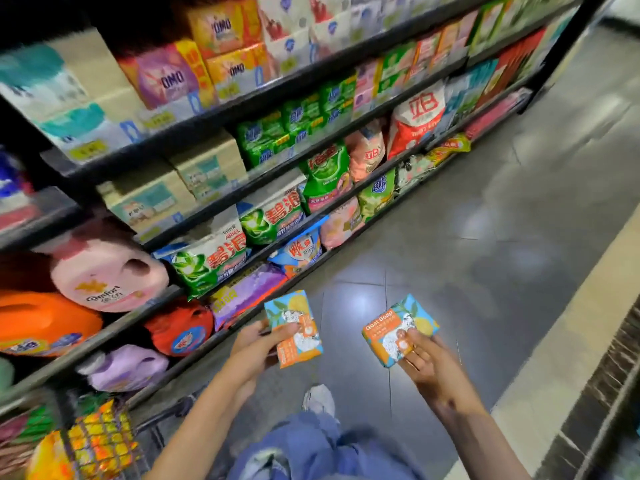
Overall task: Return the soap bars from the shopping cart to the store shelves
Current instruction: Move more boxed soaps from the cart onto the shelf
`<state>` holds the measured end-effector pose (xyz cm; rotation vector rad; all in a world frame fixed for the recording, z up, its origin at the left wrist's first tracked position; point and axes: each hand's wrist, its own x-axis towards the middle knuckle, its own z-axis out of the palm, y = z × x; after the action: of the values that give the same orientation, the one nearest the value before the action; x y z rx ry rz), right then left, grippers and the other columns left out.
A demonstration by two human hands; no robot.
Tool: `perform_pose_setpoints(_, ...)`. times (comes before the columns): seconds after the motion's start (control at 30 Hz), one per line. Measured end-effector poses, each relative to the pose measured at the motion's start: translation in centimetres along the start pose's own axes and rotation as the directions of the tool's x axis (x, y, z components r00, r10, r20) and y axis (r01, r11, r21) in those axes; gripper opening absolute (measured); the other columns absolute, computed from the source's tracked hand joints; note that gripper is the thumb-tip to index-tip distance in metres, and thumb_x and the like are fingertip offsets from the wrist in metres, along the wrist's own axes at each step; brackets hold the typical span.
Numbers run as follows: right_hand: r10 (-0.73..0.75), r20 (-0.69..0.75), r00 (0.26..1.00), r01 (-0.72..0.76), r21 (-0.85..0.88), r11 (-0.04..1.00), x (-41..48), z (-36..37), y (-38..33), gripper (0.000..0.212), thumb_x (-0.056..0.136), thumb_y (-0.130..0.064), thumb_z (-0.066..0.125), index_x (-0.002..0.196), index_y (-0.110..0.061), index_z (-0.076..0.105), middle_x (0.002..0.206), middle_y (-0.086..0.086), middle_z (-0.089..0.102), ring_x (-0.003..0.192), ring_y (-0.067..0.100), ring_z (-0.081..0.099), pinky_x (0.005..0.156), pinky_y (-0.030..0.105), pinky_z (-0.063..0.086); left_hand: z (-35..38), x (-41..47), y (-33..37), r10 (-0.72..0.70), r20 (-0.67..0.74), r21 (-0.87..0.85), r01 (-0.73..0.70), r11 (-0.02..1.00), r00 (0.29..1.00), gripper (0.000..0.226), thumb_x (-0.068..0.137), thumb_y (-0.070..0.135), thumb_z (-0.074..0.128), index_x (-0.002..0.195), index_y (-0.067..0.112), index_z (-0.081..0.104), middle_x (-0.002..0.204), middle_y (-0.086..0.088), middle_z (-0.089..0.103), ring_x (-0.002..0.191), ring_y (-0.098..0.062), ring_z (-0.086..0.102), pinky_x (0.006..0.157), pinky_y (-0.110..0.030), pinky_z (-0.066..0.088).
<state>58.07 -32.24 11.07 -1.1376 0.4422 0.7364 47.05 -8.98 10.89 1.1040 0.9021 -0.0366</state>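
Note:
I hold two wrapped soap bars, each blue and orange with lemon pictures. My left hand [258, 344] pinches one soap bar [294, 327] by its lower left edge, thumb on top. My right hand [424, 358] grips the other soap bar [400, 329], marked "Goat Soap", thumb on its face. Both bars are held over the tiled floor, in front of the lowest store shelves [221, 341]. The shopping cart [100, 441] shows at the bottom left corner, with colourful packs inside its wire basket.
The shelves on the left carry detergent bags, boxes and bottles on several tiers. A grey tiled aisle [485, 237] runs ahead to the right. A low stone ledge [568, 358] borders the right side. My legs and a shoe [318, 400] are below the hands.

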Motion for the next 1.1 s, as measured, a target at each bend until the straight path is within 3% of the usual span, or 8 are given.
perform_pose_setpoints(0.17,0.025,0.096,0.995,-0.028,0.025,0.999,5.7,2.7,-5.5,0.014,0.085,-0.007,0.058,0.096,-0.014,0.062,0.075,0.003,0.073,0.063,0.012,0.069,0.054,0.022,0.055,3.2,4.5,7.0,0.078,-0.011,-0.012,-0.078,0.997,0.997,0.017,0.079,0.008,0.068,0.095,0.013,0.066,0.083,-0.003,0.074,0.069,-0.014,0.070,0.068,-0.026,0.056)
perform_pose_setpoints(0.33,0.055,0.260,0.964,-0.044,-0.049,0.998,12.1,7.2,-12.4,0.030,0.065,-0.014,0.067,0.094,-0.011,0.062,0.078,0.006,0.073,0.064,0.015,0.070,0.056,0.024,0.057,5.4,7.8,12.9,0.142,-0.120,-0.104,-0.155,0.982,0.983,0.052,0.055,0.018,0.084,0.103,0.009,0.066,0.097,-0.012,0.073,0.087,-0.026,0.069,0.091,-0.046,0.051)
perform_pose_setpoints(0.53,0.092,0.488,0.868,0.000,-0.184,0.983,17.3,16.5,-22.5,0.029,0.068,-0.001,0.067,0.089,-0.010,0.050,0.076,0.013,0.071,0.061,0.019,0.069,0.049,0.029,0.055,7.5,8.5,20.8,0.292,-0.281,-0.195,-0.353,0.915,0.914,0.036,0.061,0.016,0.070,0.095,0.005,0.065,0.083,-0.010,0.074,0.068,-0.016,0.070,0.059,-0.027,0.057)
perform_pose_setpoints(0.6,0.109,0.577,0.810,0.026,-0.220,0.975,17.6,19.6,-25.6,0.038,0.063,-0.002,0.070,0.093,-0.012,0.050,0.076,0.012,0.070,0.058,0.019,0.068,0.047,0.030,0.053,7.8,7.9,23.6,0.348,-0.321,-0.183,-0.418,0.890,0.881,0.041,0.061,0.013,0.079,0.099,0.004,0.064,0.083,-0.008,0.074,0.069,-0.015,0.070,0.056,-0.025,0.056)
perform_pose_setpoints(0.7,0.140,0.729,0.670,0.097,-0.273,0.957,17.3,24.5,-29.2,0.103,0.025,-0.019,0.097,0.117,-0.006,0.053,0.089,0.014,0.071,0.072,0.024,0.071,0.053,0.033,0.056,7.3,6.6,27.9,0.456,-0.370,-0.108,-0.526,0.844,0.809,0.064,0.047,0.030,0.086,0.102,0.006,0.064,0.088,-0.009,0.074,0.074,-0.018,0.071,0.057,-0.026,0.055)
perform_pose_setpoints(0.77,0.153,0.788,0.596,0.110,-0.269,0.957,16.8,27.4,-30.9,0.119,0.015,-0.022,0.097,0.123,-0.003,0.051,0.097,0.016,0.071,0.081,0.027,0.071,0.057,0.035,0.057,6.8,5.4,30.6,0.515,-0.381,-0.040,-0.570,0.821,0.768,0.070,0.046,0.036,0.088,0.104,0.008,0.063,0.090,-0.008,0.074,0.076,-0.018,0.071,0.059,-0.026,0.055)
perform_pose_setpoints(0.93,0.125,0.887,0.445,0.185,-0.227,0.956,14.3,34.0,-34.2,0.107,0.015,-0.032,0.097,0.109,-0.005,0.055,0.083,0.008,0.073,0.069,0.023,0.072,0.056,0.028,0.057,4.7,2.3,37.6,0.694,-0.364,0.139,-0.701,0.700,0.621,0.079,0.027,0.051,0.091,0.092,0.014,0.066,0.082,-0.002,0.074,0.069,-0.012,0.070,0.059,-0.024,0.056)
perform_pose_setpoints(1.1,0.063,0.937,0.345,0.400,-0.208,0.893,11.4,38.6,-36.5,0.093,0.031,-0.022,0.095,0.113,-0.009,0.053,0.082,0.003,0.074,0.072,0.019,0.072,0.059,0.029,0.059,1.4,-0.1,43.9,0.759,-0.367,0.293,-0.708,0.643,0.537,0.055,0.052,0.026,0.079,0.101,0.012,0.059,0.077,0.002,0.074,0.065,-0.007,0.069,0.059,-0.020,0.056)
